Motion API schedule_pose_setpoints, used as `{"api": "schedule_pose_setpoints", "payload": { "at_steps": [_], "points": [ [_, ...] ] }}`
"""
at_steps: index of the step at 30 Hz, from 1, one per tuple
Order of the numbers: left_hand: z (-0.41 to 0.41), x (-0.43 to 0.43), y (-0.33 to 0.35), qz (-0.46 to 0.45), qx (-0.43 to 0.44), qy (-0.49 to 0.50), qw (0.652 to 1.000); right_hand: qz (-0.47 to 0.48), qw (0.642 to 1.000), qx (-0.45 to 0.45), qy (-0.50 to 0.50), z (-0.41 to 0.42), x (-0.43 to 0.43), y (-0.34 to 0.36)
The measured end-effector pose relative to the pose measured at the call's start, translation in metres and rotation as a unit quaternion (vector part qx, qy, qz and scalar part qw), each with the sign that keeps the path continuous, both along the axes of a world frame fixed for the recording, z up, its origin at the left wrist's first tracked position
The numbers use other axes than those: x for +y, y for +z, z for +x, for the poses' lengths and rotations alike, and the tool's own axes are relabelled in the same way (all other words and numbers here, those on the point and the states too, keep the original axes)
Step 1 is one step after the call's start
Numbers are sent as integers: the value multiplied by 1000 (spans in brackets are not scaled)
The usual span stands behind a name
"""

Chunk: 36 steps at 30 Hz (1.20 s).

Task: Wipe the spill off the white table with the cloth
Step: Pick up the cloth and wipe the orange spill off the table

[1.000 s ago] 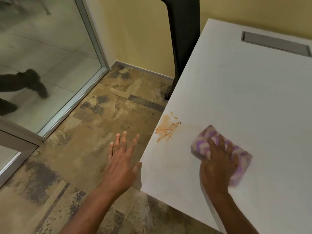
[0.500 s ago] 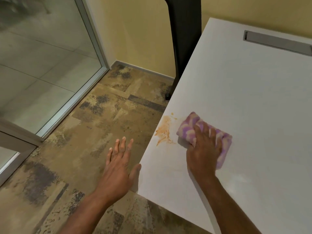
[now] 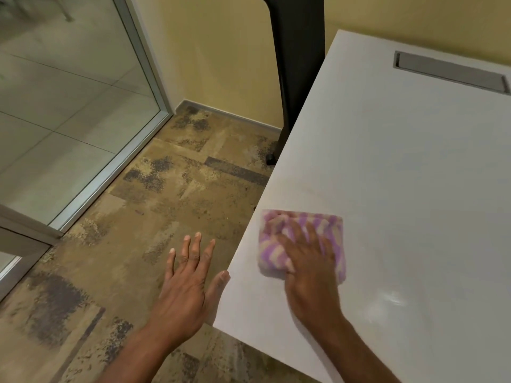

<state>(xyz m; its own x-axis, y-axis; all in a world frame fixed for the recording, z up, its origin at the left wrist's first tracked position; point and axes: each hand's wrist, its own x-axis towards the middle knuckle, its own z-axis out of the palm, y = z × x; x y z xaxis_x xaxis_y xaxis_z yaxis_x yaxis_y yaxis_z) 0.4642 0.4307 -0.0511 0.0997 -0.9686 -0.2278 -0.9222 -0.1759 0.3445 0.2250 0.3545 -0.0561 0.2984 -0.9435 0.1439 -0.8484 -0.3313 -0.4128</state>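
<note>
A folded purple-and-cream striped cloth (image 3: 329,228) lies flat on the white table (image 3: 401,175) at its left edge. My right hand (image 3: 309,266) presses down on the cloth with spread fingers. The orange spill is hidden under the cloth; none of it shows around it. My left hand (image 3: 188,283) hovers open beside the table's near-left corner, over the floor, its thumb touching the table edge.
A grey metal cable slot (image 3: 450,71) is set into the table's far side. A black post (image 3: 298,64) stands behind the table's left edge against a yellow wall. A glass partition with a metal frame (image 3: 110,167) runs along the left over mottled brown floor.
My right hand slid the cloth leftward across the table until it covered the orange spill by the edge. My left hand stayed near the corner, shifting slightly.
</note>
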Motion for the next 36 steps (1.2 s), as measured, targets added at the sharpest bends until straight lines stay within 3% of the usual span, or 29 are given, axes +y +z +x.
{"api": "schedule_pose_setpoints", "payload": {
  "at_steps": [7,11,16,22,25,30,36],
  "points": [
    [-4,-11,-1,-21,12,3,1000,59,983,117,-127,22,-96,17],
    [-13,-17,5,-66,25,28,997,43,995,86,-38,66,-90,14],
    [-13,-26,13,-129,54,62,988,6,997,40,68,72,-1,6],
    [-26,-29,20,-125,64,48,989,8,990,91,107,17,70,13],
    [-42,-27,24,-103,64,30,992,8,994,90,62,-34,79,18],
    [-62,-24,31,-90,87,30,992,22,987,118,-107,-119,57,24],
    [-79,-17,35,-78,84,27,993,89,965,127,-211,-82,-28,23]
  ]
}}
